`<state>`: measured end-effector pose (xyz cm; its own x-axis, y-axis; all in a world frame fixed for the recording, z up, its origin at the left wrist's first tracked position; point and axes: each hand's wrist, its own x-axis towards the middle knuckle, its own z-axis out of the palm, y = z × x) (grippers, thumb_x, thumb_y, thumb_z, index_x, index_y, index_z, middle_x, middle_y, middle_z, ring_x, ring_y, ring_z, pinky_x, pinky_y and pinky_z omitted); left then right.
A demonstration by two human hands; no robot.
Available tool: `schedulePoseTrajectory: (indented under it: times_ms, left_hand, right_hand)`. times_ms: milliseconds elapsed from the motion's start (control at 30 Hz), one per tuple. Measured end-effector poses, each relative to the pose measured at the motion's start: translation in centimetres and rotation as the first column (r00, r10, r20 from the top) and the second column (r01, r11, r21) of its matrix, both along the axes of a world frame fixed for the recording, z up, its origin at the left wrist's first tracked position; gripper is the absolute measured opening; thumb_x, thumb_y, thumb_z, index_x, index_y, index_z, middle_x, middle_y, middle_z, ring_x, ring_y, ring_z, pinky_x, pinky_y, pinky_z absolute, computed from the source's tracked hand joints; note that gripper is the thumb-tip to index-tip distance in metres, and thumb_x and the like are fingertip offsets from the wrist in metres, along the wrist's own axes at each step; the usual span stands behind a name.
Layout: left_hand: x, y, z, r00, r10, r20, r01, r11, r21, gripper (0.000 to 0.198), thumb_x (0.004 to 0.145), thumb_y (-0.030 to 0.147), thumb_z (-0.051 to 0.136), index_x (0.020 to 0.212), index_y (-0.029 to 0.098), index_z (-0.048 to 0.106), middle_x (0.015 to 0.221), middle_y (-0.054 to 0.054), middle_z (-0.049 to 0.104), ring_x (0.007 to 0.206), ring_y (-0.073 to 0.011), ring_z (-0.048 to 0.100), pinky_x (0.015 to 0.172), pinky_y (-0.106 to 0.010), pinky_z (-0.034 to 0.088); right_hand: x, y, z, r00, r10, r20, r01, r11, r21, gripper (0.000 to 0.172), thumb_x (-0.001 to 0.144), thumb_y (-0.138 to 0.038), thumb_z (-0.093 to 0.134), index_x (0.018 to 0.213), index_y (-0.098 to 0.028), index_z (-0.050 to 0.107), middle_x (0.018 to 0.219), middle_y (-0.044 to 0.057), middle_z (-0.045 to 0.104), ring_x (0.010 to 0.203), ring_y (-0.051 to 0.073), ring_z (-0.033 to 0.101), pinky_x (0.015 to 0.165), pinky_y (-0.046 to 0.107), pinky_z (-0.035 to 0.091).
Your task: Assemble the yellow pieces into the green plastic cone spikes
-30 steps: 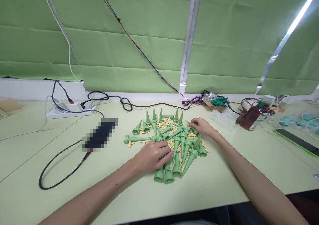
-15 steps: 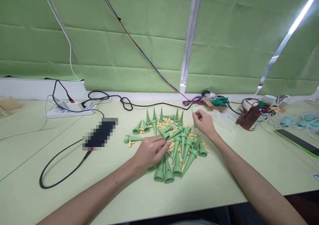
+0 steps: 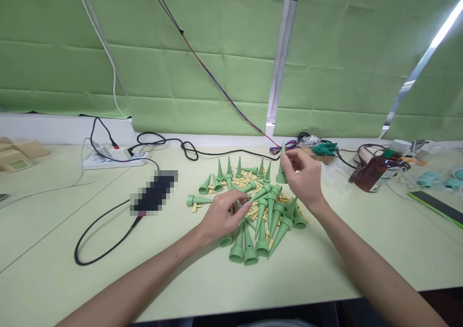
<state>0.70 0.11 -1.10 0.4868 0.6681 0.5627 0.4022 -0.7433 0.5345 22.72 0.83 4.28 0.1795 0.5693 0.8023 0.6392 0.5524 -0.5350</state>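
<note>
Several green plastic cones (image 3: 250, 250) lie and stand in a loose pile on the pale table (image 3: 173, 288), with small yellow fittings (image 3: 249, 176) scattered among them. My left hand (image 3: 224, 213) is over the left side of the pile, thumb and fingers curled close together; whatever may be between its fingertips is too small to tell. At the pile's right rear, my right hand (image 3: 304, 175) pinches an upright green cone (image 3: 281, 173), whose pointed tip shows above the fingers and whose wide base is near the table.
A dark pixelated device (image 3: 154, 193) with a black cable lies left of the pile, before a white power strip (image 3: 115, 159). At the right are a brown bottle (image 3: 376, 172), clear plastic, and a green-edged phone (image 3: 436, 207). Black cable runs along the back.
My right hand has risen slightly and turned, and more of the cone it holds now shows. My left hand has stayed over the pile. The whole view has shifted a little.
</note>
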Motion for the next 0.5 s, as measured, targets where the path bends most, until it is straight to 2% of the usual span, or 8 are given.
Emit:
schedulePoseTrajectory:
  times_ms: [133, 233, 333, 500]
  left_hand:
    - [0.0, -0.1, 0.4, 0.999, 0.005, 0.036, 0.0, 0.989, -0.146, 0.036, 0.09, 0.036, 0.058, 0.122, 0.018, 0.053, 0.093, -0.004, 0.067, 0.056, -0.0082, 0.055, 0.052, -0.022, 0.047]
    - [0.0, -0.1, 0.3, 0.999, 0.011, 0.037, -0.005, 0.986, -0.167, 0.044, 0.088, 0.033, 0.06, 0.128, 0.02, 0.048, 0.1, -0.005, 0.066, 0.055, -0.0079, 0.054, 0.052, -0.022, 0.047]
    - [0.0, -0.1, 0.0, 0.999, -0.039, -0.008, 0.037, 0.986, -0.164, 0.051, 0.084, 0.029, 0.063, 0.131, 0.021, 0.046, 0.103, -0.005, 0.065, 0.058, -0.0091, 0.054, 0.054, -0.023, 0.047]
    - [0.1, -0.1, -0.3, 0.994, -0.086, -0.061, 0.075, 0.984, -0.161, 0.056, 0.081, 0.03, 0.067, 0.132, 0.021, 0.045, 0.099, -0.004, 0.066, 0.061, -0.0114, 0.054, 0.055, -0.024, 0.046]
  right_hand:
    - [-4.0, -1.4, -1.2, 0.969, 0.244, -0.027, -0.245, 0.963, -0.114, 0.018, 0.092, -0.035, 0.056, 0.085, -0.019, 0.058, 0.069, 0.001, 0.062, 0.058, 0.012, 0.056, 0.053, 0.023, 0.047]
    - [-5.4, -1.4, -3.1, 0.963, 0.264, -0.061, -0.27, 0.953, -0.135, 0.017, 0.094, -0.033, 0.052, 0.085, -0.02, 0.056, 0.067, 0.0, 0.061, 0.057, 0.012, 0.057, 0.053, 0.024, 0.048]
    - [-5.4, -1.2, -4.8, 0.964, 0.264, -0.006, -0.263, 0.957, -0.122, 0.013, 0.094, -0.031, 0.051, 0.088, -0.02, 0.056, 0.07, 0.001, 0.061, 0.059, 0.013, 0.059, 0.057, 0.025, 0.049]
    - [-5.0, -1.4, -6.0, 0.955, 0.296, 0.026, -0.289, 0.944, -0.157, 0.011, 0.095, -0.028, 0.049, 0.093, -0.02, 0.057, 0.078, 0.003, 0.064, 0.064, 0.014, 0.061, 0.062, 0.027, 0.05]
